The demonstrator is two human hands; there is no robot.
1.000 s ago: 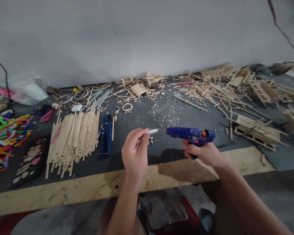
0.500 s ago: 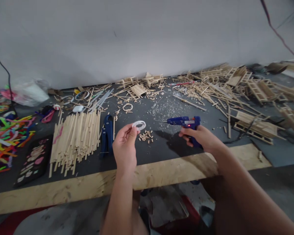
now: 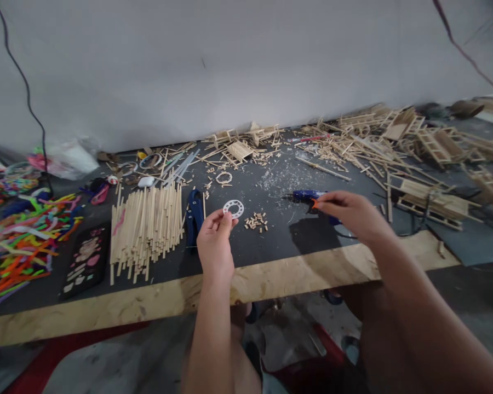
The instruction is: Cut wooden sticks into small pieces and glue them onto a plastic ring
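Writing: the phone, dark and lying at the left near the table's front edge, carries pink shapes and pale marks too small to read.
White ring: flat, pierced by small holes all round, held up in front of the body; its lower left edge sits in the fingertips of the left hand.
Left hand: thumb and fingers pinched closed on the ring.
Right hand: well apart from the ring, to its right; fingers bent at the orange trigger of a blue glue gun. Whether they grip firmly or only touch cannot be told.
Glue gun: nozzle pointing left, towards the ring's side.
Wood bits: a small pile on the table, just right of the ring in view.
Cutter: blue, near the left hand, on its left.
Sticks: a broad heap between cutter and phone.
Pipe cleaners: a bright tangle at far left.
Wooden models: crowded at far right among loose sticks.
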